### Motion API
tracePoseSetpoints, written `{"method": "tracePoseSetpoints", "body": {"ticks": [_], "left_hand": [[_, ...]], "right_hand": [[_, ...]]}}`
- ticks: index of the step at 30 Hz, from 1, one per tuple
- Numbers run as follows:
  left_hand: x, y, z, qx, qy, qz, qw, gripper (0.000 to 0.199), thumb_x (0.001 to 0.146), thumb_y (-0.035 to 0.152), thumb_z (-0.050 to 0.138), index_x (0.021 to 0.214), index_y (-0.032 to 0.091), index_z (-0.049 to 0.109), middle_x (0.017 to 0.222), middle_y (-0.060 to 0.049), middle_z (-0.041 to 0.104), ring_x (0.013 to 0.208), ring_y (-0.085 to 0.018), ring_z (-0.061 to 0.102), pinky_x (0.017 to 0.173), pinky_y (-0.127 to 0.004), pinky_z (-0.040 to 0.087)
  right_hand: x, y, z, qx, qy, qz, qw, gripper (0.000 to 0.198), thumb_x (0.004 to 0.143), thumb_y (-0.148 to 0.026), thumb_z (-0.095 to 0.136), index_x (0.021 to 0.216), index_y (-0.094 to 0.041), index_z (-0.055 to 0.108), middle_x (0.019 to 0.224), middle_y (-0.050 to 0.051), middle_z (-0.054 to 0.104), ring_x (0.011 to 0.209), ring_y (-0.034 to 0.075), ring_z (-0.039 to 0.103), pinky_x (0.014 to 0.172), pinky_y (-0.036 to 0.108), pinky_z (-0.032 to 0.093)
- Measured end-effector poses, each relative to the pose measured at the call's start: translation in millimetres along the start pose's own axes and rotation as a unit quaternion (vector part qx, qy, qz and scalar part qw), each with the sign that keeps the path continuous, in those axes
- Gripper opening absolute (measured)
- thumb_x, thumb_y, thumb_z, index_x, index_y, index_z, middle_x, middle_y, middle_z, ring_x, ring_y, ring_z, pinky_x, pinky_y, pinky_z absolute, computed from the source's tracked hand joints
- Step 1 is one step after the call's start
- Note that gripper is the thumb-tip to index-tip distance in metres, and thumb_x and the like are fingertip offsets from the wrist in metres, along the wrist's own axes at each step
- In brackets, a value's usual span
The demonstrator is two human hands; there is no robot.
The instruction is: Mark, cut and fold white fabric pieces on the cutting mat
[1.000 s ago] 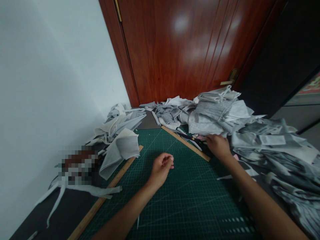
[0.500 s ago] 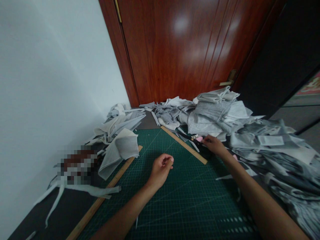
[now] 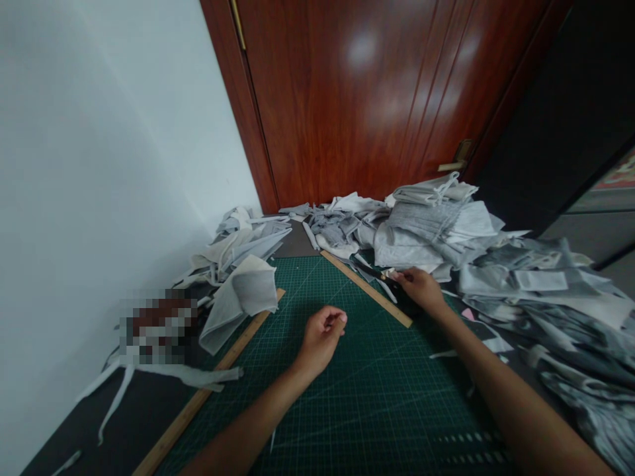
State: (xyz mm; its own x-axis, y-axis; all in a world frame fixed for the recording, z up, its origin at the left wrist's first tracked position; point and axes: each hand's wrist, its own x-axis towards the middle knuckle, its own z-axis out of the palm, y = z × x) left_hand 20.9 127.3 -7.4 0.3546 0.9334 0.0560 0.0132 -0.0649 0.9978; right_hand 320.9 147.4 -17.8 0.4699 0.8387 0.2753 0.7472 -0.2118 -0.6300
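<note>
My right hand reaches to the far right of the green cutting mat, its fingers closed at a small pinkish piece that looks like tailor's chalk, mostly covered by the fingertips. Right beside those fingertips lies a pair of black scissors, partly hidden by the hand. Over the middle of the mat, my left hand is loosely curled, thumb against the fingers, with nothing visible in it. A short wooden ruler lies slantwise between the two hands.
Piles of grey and white fabric line the back and right. More folded fabric and loose strips lie at left, across a long wooden ruler. Another pink piece sits near my right forearm. A wooden door stands behind.
My right hand has shifted slightly left, and its fingertips now cover the pink piece that showed beside them. The left hand keeps its curled pose.
</note>
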Motion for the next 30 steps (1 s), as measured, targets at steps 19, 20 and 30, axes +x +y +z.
{"method": "tracePoseSetpoints", "body": {"ticks": [19,20,30], "left_hand": [[-7,21,1,-0.066,0.028,0.024,0.997,0.044,0.078,0.058,0.074,0.086,0.015,0.069,0.074,-0.001,0.062,0.067,-0.013,0.055,0.061,-0.023,0.044],[-7,21,0,-0.071,0.042,0.017,0.996,0.043,0.078,0.057,0.075,0.082,0.015,0.069,0.070,0.000,0.061,0.063,-0.012,0.053,0.059,-0.023,0.042],[-2,21,-5,-0.139,0.057,-0.017,0.988,0.043,0.079,0.055,0.077,0.092,0.014,0.078,0.079,-0.004,0.071,0.071,-0.016,0.061,0.066,-0.026,0.048]], "right_hand": [[-106,-112,23,0.489,-0.217,0.040,0.844,0.036,0.075,-0.058,0.079,0.083,-0.024,0.069,0.072,0.001,0.067,0.063,0.019,0.059,0.058,0.031,0.047],[-112,-115,26,0.516,-0.230,0.060,0.823,0.034,0.074,-0.055,0.082,0.084,-0.025,0.069,0.072,0.000,0.067,0.063,0.018,0.059,0.058,0.031,0.047],[-109,-113,25,0.653,-0.253,0.197,0.687,0.036,0.075,-0.058,0.078,0.081,-0.026,0.062,0.079,0.003,0.069,0.078,0.026,0.067,0.070,0.041,0.055]]}}
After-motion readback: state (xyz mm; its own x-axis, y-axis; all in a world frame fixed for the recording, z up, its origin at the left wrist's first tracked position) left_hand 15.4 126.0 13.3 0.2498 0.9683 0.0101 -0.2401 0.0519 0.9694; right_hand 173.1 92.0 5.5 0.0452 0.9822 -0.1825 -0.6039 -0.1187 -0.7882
